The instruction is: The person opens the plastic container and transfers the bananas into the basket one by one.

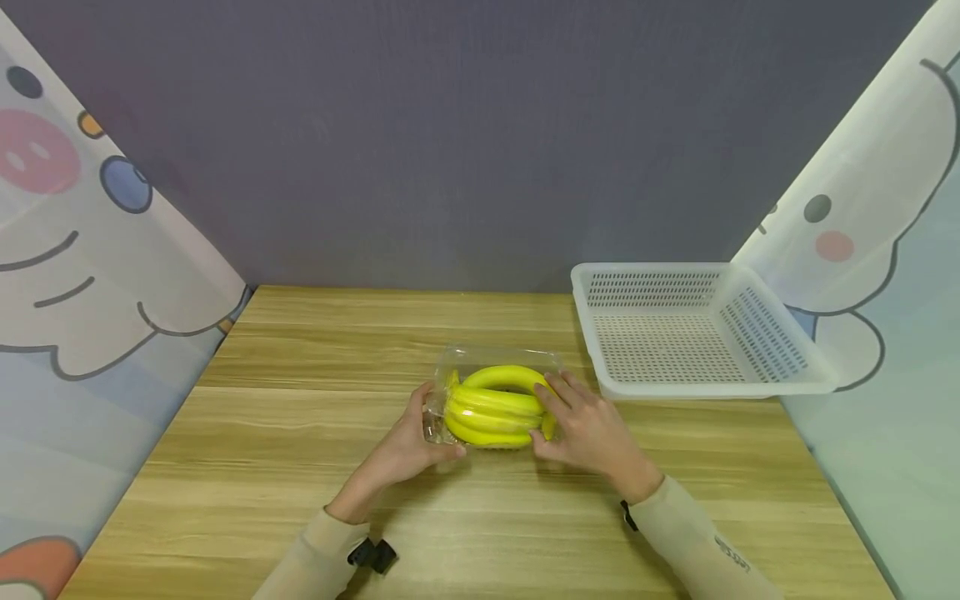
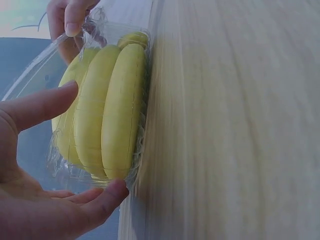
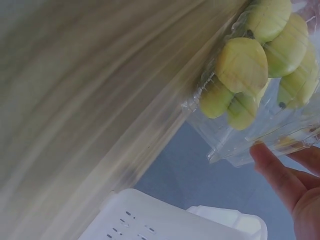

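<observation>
A clear plastic clamshell box sits at the middle of the wooden table, with several yellow bananas inside. In the left wrist view a curved sheet of its clear plastic stands out from the bananas. My left hand holds the left end of the box between spread thumb and fingers, one fingertip at its lower corner. Over the right end, my right hand grips the box, fingers on top and thumb toward the front. The right wrist view has a fingertip against the clear plastic edge.
A white perforated plastic basket stands at the back right of the table, close to the right hand. A dark grey wall rises behind. Cartoon-printed panels flank both sides.
</observation>
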Demonstrator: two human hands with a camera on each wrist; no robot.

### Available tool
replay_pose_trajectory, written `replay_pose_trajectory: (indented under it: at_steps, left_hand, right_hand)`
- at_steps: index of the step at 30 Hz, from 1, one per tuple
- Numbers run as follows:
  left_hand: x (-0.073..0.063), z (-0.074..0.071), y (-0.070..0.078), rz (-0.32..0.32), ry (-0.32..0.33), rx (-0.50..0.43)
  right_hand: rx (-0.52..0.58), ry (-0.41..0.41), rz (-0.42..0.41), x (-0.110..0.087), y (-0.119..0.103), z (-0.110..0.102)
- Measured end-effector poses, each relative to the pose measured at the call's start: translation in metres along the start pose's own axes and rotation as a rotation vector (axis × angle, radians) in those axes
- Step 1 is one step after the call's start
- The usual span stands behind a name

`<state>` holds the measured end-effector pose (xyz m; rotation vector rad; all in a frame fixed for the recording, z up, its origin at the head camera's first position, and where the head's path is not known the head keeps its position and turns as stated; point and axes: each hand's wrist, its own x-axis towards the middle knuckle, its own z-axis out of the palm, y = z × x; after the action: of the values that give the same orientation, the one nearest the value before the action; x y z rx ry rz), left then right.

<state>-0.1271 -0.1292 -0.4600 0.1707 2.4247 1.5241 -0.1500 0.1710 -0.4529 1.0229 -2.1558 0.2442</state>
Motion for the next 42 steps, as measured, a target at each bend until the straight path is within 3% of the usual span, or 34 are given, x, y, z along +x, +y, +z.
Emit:
replay_pose_trajectory:
  at_steps: [13,20,33,42]
  left_hand:
    - [-0.001,-0.002,0.003,-0.004,-0.036,-0.093]
    - [-0.001,-0.002,0.003,-0.016,-0.030,-0.079]
    - [-0.001,-0.002,0.002,-0.011,-0.043,-0.090]
    - [-0.002,-0.002,0.001,-0.017,-0.041,-0.099]
  right_hand:
    - [-0.017,0.032,-0.019,0.003,0.003,0.000]
    - [-0.028,-0.014,0.002,0.003,0.002,-0.002]
    - [0.059,-0.010,0.047,0.009,0.006,-0.007]
    - [0.135,-0.025,0.140,0.015,0.009,-0.015]
